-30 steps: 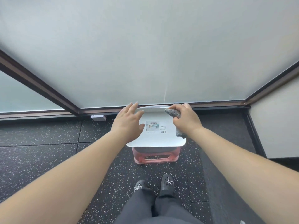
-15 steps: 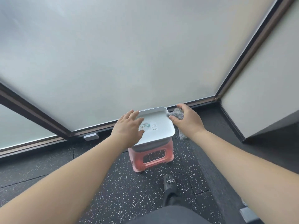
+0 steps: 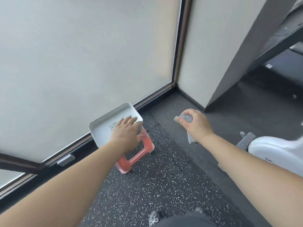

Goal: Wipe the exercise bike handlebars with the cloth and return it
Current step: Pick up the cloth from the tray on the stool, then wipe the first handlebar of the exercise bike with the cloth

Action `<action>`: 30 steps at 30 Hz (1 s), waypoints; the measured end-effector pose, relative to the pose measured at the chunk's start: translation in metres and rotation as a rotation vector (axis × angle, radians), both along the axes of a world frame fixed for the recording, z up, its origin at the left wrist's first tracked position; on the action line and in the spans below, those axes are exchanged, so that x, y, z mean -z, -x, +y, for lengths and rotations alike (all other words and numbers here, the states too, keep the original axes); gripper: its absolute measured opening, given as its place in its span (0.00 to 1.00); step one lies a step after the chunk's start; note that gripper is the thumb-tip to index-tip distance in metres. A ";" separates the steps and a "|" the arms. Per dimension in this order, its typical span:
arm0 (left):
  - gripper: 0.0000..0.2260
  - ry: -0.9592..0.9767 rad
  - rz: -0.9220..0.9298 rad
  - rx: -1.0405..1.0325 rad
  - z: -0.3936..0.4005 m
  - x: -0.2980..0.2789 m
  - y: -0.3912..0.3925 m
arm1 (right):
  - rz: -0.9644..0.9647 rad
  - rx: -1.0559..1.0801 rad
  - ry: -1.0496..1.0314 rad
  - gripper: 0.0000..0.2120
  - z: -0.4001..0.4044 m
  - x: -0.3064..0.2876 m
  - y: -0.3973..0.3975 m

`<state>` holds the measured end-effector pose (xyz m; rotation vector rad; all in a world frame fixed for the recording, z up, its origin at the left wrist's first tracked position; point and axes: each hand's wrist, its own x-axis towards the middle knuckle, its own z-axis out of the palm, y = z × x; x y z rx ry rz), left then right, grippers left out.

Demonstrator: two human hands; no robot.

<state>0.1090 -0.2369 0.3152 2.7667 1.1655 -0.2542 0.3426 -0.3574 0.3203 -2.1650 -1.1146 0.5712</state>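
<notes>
The right grip [image 3: 194,124] is bunching the grey cloth [image 3: 185,119] in curled fingers, one end poking out past the knuckles and the other hanging below the wrist, clear of the tray and above the dark rubber floor [image 3: 147,181]. The left grip [image 3: 126,131] is lying flat, fingers straight, on the white tray [image 3: 105,122], holding nothing and seemingly just steadying it. The tray is sitting on a small red stool [image 3: 139,151] against the frosted glass wall [image 3: 82,54]. At the right edge a white moulded body [image 3: 275,149] is showing, probably part of the exercise bike, though its handlebars are not appearing anywhere in view. Judging by this, the cloth is in hand and off the tray, so the task looks to be at its start: the wiping of the handlebars and the returning of the cloth to the tray are both looking undone
</notes>
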 end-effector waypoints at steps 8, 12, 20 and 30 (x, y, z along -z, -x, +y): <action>0.26 -0.034 -0.050 0.232 -0.060 -0.023 -0.122 | -0.013 0.298 -0.036 0.24 -0.114 -0.025 -0.084; 0.25 -0.017 -0.080 0.333 -0.108 -0.025 -0.188 | -0.019 0.433 -0.018 0.24 -0.181 -0.032 -0.133; 0.26 -0.041 -0.127 0.502 -0.206 -0.027 -0.293 | 0.006 0.595 -0.043 0.19 -0.307 -0.035 -0.201; 0.25 0.015 -0.271 0.510 -0.268 -0.035 -0.370 | -0.025 0.690 -0.094 0.16 -0.377 -0.037 -0.249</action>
